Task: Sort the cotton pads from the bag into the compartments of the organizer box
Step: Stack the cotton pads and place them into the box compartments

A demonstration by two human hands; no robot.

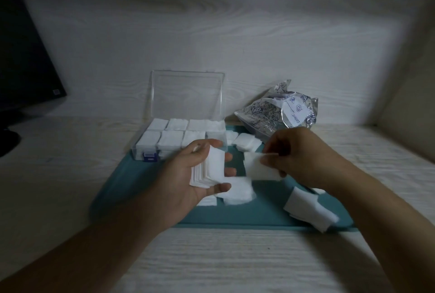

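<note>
Between thumb and curled fingers, the left hand (195, 175) grips a stack of white square cotton pads (208, 170). Just beside it, the right hand (299, 153) pinches further white pads (259, 167). Beyond the left hand stands the clear plastic organizer box (179, 137), compartments filled; beyond the right, the crinkled silver bag (277, 113). Loose pads (237, 190) lie beneath on the teal mat (259, 212).

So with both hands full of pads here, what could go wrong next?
1. The left hand grips a fanned stack of pads loosely; some could slip onto the teal mat.
2. The organizer box compartments already look full, so added pads may spill over or stop the open lid from closing.
3. Loose pads near the right forearm sit at the mat's edge and could be swept off.
</note>
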